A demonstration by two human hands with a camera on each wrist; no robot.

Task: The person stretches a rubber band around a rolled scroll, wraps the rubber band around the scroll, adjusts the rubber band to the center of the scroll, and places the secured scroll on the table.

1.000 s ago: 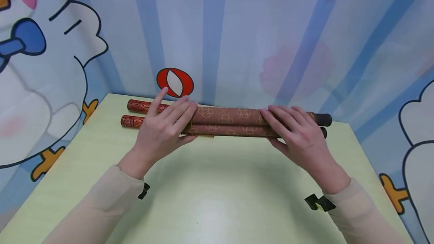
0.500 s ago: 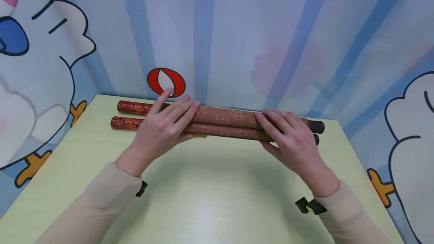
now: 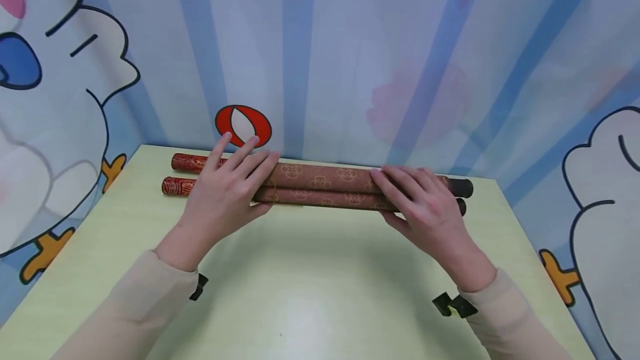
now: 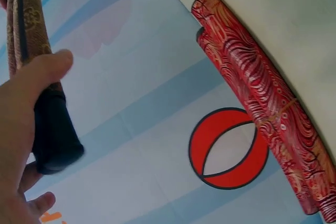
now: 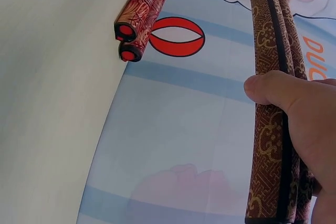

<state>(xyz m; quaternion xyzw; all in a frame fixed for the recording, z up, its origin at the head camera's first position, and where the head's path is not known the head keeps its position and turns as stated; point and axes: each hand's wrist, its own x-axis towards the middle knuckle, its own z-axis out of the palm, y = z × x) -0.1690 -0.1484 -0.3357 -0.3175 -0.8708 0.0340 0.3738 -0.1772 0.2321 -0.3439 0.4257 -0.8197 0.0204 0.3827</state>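
Observation:
Two brown rolls with a gold pattern, side by side like a hand scroll (image 3: 320,182) wound from both ends, lie between my hands. My left hand (image 3: 220,196) holds their left end, fingers over the top and thumb on the near side. Near the right end, my right hand (image 3: 425,204) grips them the same way. A black end cap (image 4: 58,129) shows beside the left hand in the left wrist view. In both wrist views the brown scroll stands apart from a red patterned scroll (image 4: 257,87), also a double roll. A thin cord crosses it.
The pale table (image 3: 310,282) extends in front of the hands. Its far edge meets a blue striped backdrop (image 3: 340,60) with cartoon ducks and a red-and-white ball (image 3: 260,124) printed on it. In the head view, the hands and brown scroll hide part of the red scroll.
The head view has turned slightly right. My left hand has shifted a little left along the brown scroll, and its fingers are more spread. The right hand keeps its hold.

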